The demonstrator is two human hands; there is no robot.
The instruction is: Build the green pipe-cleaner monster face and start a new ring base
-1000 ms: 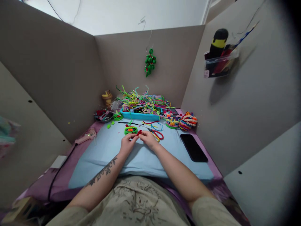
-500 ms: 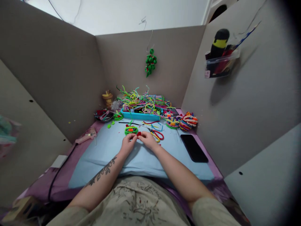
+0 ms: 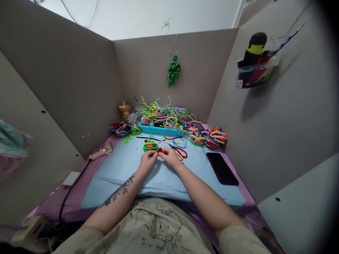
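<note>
A small red fuzzy piece (image 3: 159, 150) is pinched between the fingertips of both hands, low over the light blue cloth. My left hand (image 3: 148, 160) closes on its left side, and my right hand (image 3: 169, 157) grips it from the right. Its exact shape is partly covered by the fingers. Just beyond my left hand lies a green fuzzy pipe-cleaner piece (image 3: 146, 147) with an orange middle and a bit of red on top. Scissors (image 3: 183, 153) with red and yellow handles rest right behind my right hand.
A blue tray (image 3: 161, 131) heaped with colourful pipe cleaners (image 3: 169, 114) stands at the back. Finished fuzzy pieces (image 3: 215, 137) and a black phone (image 3: 221, 168) lie to the right. A pink glue gun (image 3: 102, 152) and a dark bowl (image 3: 120, 130) sit left. Grey panels surround the table.
The whole view has shifted slightly, so things appear a little further right. Both hands keep their pinch on the red piece with hardly any movement.
</note>
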